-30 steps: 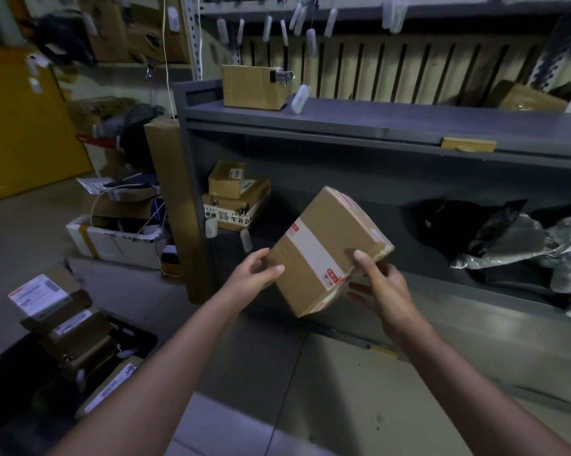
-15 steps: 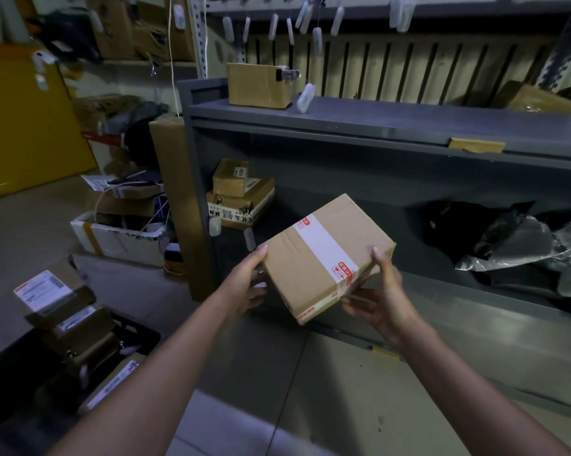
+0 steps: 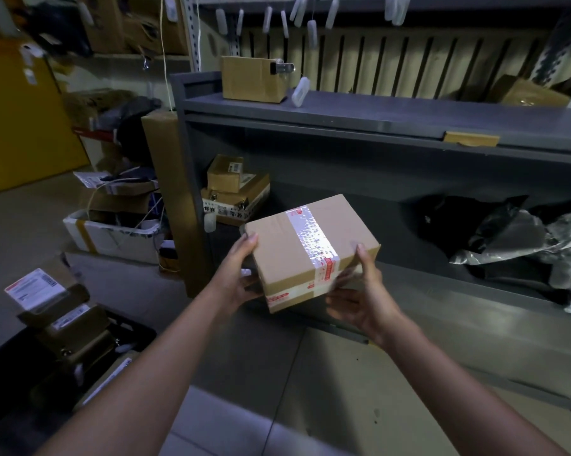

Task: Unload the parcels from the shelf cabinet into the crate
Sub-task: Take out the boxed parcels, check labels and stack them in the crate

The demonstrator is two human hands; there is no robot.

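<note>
Parcel gripped between left hand, right hand; thumbs up.

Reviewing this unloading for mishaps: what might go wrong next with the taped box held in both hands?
1. The taped box is tilted in mid-air, held only at its ends by the left hand and right hand; it may slip to the floor.
2. The crate already holds stacked parcels, so the box might slide off the pile.
</note>
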